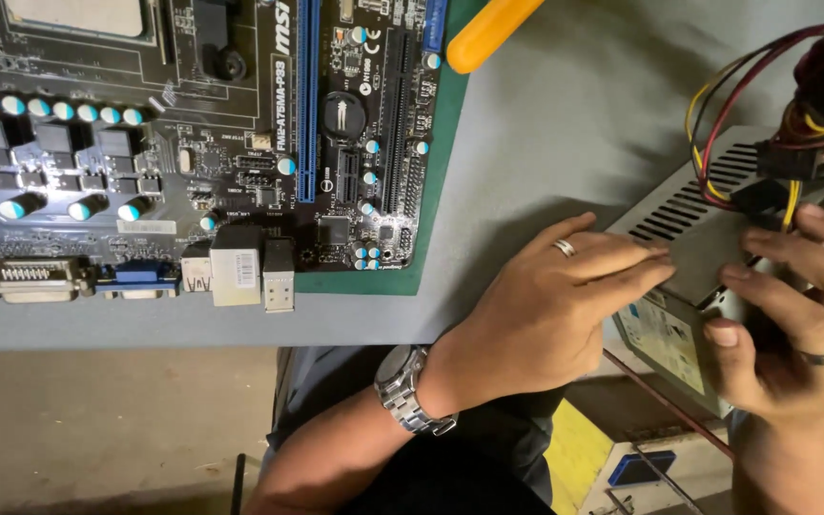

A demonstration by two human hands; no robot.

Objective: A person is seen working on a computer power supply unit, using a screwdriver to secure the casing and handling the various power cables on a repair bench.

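A grey metal power supply box [693,238] with vent slots sits at the table's right edge, a bundle of red, yellow and black wires [793,143] coming off its top. My left hand [545,305], with a ring and a steel wristwatch, lies flat with its fingertips on the box's top and left side. My right hand [798,305], also ringed, grips the box's near right corner, thumb on the labelled side face.
A black computer motherboard [193,133] with blue slots and rear ports lies on a green mat [436,191] at the left of the grey table [545,124]. An orange-yellow tool handle [488,29] rests at the top. Below the table edge are the floor and a yellow item.
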